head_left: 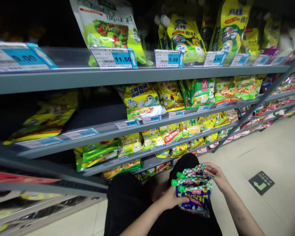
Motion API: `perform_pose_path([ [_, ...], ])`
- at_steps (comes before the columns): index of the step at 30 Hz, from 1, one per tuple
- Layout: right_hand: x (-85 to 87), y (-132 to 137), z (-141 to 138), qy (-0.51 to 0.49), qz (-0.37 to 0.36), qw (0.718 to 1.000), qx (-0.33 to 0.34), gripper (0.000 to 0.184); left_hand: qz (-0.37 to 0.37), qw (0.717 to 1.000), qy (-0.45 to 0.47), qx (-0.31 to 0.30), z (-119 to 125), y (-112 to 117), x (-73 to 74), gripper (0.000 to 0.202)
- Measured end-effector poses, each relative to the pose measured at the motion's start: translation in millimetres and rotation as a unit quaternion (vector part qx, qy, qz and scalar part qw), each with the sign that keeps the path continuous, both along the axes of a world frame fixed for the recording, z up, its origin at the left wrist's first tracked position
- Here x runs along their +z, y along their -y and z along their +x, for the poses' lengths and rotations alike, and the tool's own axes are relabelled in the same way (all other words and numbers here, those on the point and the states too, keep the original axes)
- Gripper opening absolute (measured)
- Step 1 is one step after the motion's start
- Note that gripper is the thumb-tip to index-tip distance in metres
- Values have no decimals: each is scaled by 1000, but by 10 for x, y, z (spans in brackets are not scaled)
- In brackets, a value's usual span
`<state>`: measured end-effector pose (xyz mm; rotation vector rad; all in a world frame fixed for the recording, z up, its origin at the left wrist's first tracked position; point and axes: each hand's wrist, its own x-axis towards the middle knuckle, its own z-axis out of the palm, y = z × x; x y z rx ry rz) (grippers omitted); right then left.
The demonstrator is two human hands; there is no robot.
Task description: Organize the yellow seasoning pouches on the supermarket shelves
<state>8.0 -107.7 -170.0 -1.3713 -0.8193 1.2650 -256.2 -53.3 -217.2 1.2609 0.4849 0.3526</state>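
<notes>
Low in the picture, over my dark trousers, both hands hold a small stack of blue and green spouted pouches with green caps. My left hand grips the stack from the left side, fingers wrapped round its lower edge. My right hand closes on the top right corner of the same stack. The pouches lie roughly flat, caps pointing left.
Grey shop shelves run across the view, filled with yellow and green seasoning bags and blue price tags. Lower shelves hold more bags. Beige tiled floor with a dark arrow sticker lies to the right.
</notes>
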Motion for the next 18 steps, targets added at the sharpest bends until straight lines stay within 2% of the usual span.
perform_pose_path([
  [3, -1, 54, 97, 20, 3, 1000, 13, 30, -3, 1000, -7, -13, 3, 6, -9, 65],
  [5, -18, 88, 145, 17, -2, 999, 27, 30, -2, 1000, -13, -19, 0, 12, -8, 65],
  [7, -35, 110, 162, 19, -1, 999, 45, 38, 2, 1000, -16, -12, -11, 9, 13, 67],
  [8, -43, 117, 155, 34, 2, 998, 56, 40, 6, 1000, -17, -9, -19, 4, 30, 68],
  [11, -45, 126, 82, 109, 16, 991, 78, 30, 17, 1000, -11, -11, -36, -18, 76, 65],
  [14, 25, 126, 16, 151, 27, 985, 82, 29, 9, 1000, -10, -14, -17, -29, 72, 66],
  [18, 185, 132, 124, 233, 27, 962, 139, 30, -40, 999, 2, -12, 45, -23, 31, 70],
])
